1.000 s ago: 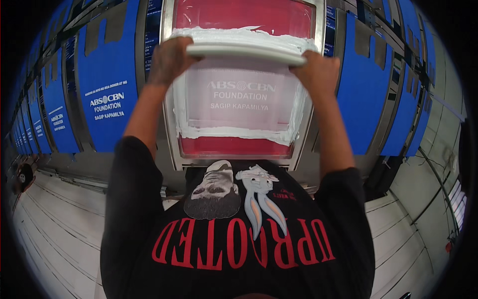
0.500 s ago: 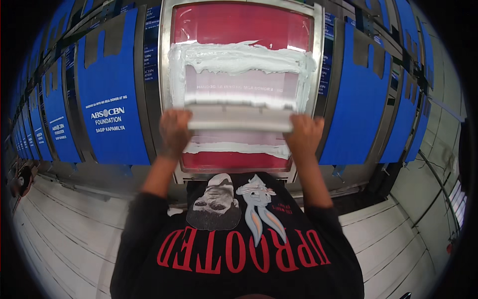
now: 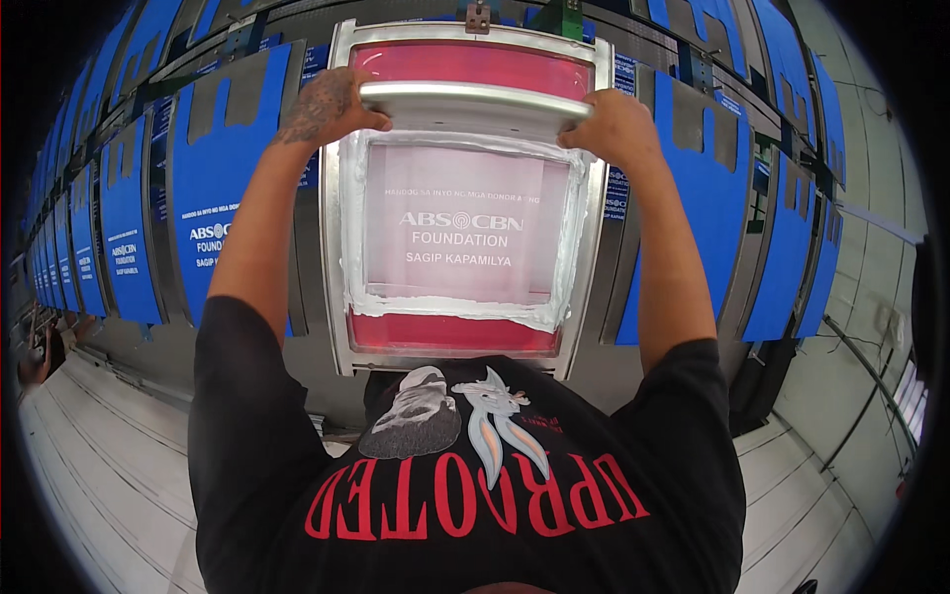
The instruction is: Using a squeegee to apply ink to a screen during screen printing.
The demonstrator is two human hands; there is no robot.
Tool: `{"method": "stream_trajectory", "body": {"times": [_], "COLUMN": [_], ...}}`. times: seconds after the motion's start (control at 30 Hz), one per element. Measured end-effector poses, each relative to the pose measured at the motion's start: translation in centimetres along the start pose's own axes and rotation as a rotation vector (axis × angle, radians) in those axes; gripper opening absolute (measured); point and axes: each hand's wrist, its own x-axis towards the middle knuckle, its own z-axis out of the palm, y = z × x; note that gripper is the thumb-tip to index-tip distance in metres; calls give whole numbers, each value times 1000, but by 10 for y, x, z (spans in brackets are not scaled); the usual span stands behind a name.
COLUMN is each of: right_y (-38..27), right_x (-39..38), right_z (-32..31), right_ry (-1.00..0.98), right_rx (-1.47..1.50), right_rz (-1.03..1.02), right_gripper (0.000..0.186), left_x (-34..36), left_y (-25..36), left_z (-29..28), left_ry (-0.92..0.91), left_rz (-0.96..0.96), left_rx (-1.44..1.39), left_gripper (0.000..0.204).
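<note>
A squeegee with a silvery metal bar [image 3: 475, 101] spans the far part of a screen-printing frame [image 3: 343, 247]. My left hand [image 3: 332, 104] grips its left end, and my right hand [image 3: 616, 129] closes round its right end. Below the bar, the pale mesh window [image 3: 465, 218] shows light lettering. White ink [image 3: 455, 309] lies in a thick ridge along the window's near edge and smears down both sides. Red mesh borders [image 3: 445, 335] show at the near and far ends of the frame. The squeegee's lower blade edge is hard to make out.
Blue bag-shaped sheets [image 3: 233, 129] lie on metal boards to the left, some printed in white. More blue sheets [image 3: 683, 198] lie on the right. A metal hinge clamp [image 3: 478, 16] holds the frame's far edge. Pale floor [image 3: 109, 445] shows at both sides.
Both hands have moved the squeegee away from me, from the middle of the screen to its far end. The window's lettering is now uncovered, and the far ink band is behind the bar.
</note>
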Motion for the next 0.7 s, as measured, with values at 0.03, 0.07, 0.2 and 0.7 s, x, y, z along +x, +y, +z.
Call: {"method": "stream_trajectory", "body": {"times": [0.03,0.07,0.2,0.7], "right_y": [0,3,9,-35], "right_x": [8,9,6,28], "right_z": [8,15,24,25], "right_ry": [52,47,-52,6], "right_rx": [-29,-31,14,9], "right_rz": [-38,-44,-60,-543], "right_gripper": [53,53,57,41], "left_x": [7,5,-56,-306], "left_y": [-18,-13,14,88], "left_z": [21,25,50,324], "left_ry": [153,300,955,-152], "left_rz": [61,128,220,-331], "left_rx": [30,61,15,-999], "left_gripper": [70,73,52,42]}}
